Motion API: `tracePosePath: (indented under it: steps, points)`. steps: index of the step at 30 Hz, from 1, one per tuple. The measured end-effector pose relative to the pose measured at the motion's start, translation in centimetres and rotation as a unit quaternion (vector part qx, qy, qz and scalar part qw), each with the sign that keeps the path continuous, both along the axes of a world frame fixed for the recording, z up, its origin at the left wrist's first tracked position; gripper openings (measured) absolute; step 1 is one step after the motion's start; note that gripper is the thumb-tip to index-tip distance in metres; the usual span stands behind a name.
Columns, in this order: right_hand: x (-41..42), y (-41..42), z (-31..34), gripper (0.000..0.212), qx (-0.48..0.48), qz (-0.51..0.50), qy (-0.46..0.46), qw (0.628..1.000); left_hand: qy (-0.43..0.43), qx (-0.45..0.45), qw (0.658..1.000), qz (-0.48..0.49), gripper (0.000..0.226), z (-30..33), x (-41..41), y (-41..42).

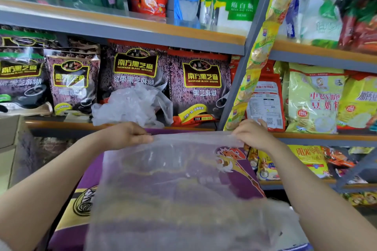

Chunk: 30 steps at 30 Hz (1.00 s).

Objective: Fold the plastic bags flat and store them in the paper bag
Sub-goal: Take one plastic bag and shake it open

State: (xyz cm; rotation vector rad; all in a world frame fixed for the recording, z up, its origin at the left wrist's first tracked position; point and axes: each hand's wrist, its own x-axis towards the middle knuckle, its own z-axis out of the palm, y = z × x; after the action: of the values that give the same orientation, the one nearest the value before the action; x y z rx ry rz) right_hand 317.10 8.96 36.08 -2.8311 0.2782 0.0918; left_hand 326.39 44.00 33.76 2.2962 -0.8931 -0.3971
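My left hand [130, 135] pinches the far left corner of a clear plastic bag [179, 185], thumb and fingers curled over its top edge, and my right hand [252, 134] grips the far right corner the same way. Between them the edge is pulled taut and level, just in front of the lower shelf lip. The sheet spreads down toward me, lying over a purple printed surface with a cartoon figure [228, 161] (I take it for a carton or a large bag, though the plastic veils most of it). The near end of the sheet is blurred, so I cannot say whether it is already doubled over.

I judge this bag to be at the smoothing stage, with no finished fold that I can point to. Behind my hands, a crumpled heap of clear plastic bags [132, 106] sits on the shelf [61, 124] against the black sesame packets [201, 85], plainly unfolded and waiting. I see no paper bag anywhere in view, and nothing stored. So most of the job appears to lie ahead: fold this one, work through the heap, then pack them.
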Motion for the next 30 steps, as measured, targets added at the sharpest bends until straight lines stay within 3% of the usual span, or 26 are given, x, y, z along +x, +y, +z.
tracePosePath:
  steps: [2, 4, 6, 8, 11, 14, 19, 22, 26, 30]
  points:
    - [0.6, 1.1, -0.2, 0.022, -0.102, -0.043, 0.034, 0.993, -0.005, 0.038, 0.999, -0.004, 0.033, -0.8, -0.1, -0.1]
    - [0.6, 3.2, -0.1, 0.022, -0.149, -0.041, 0.004, 0.988, -0.035, 0.032, 0.999, -0.005, 0.031, -1.5, -0.4, -0.1]
    - [0.7, 6.0, 0.2, 0.023, -0.085, 0.01, -0.118, 0.989, -0.09, 0.015, 0.996, -0.006, 0.042, -1.6, -0.5, -0.1]
    - [0.8, 9.6, 1.2, 0.019, 0.057, 0.125, -0.191, 0.972, -0.152, 0.001, 0.988, -0.019, 0.054, -1.1, -0.4, -0.2]
    - [1.3, 14.3, 1.9, 0.018, 0.118, 0.269, -0.143, 0.945, -0.222, -0.047, 0.972, -0.062, 0.047, 0.2, -0.3, -0.3]
    - [1.9, 16.2, 1.2, 0.014, 0.121, 0.294, -0.114, 0.941, -0.265, -0.134, 0.948, -0.115, 0.054, 0.9, -0.2, -0.5]
    - [2.1, 15.0, 0.5, 0.012, 0.17, 0.279, -0.074, 0.942, -0.285, -0.178, 0.936, -0.107, 0.071, 0.8, 0.6, 0.4]
    - [1.9, 13.2, 0.1, 0.025, 0.171, 0.261, -0.001, 0.95, -0.295, -0.18, 0.934, -0.095, 0.072, 0.1, 0.8, 1.2]
    - [1.2, 11.4, -0.4, 0.03, 0.177, 0.235, 0.086, 0.952, -0.286, -0.155, 0.943, -0.068, 0.077, -0.9, 1.1, 1.8]
    - [0.6, 8.5, -0.1, 0.034, 0.19, 0.157, 0.106, 0.963, -0.278, -0.087, 0.956, -0.032, 0.078, -1.6, 2.2, 3.5]
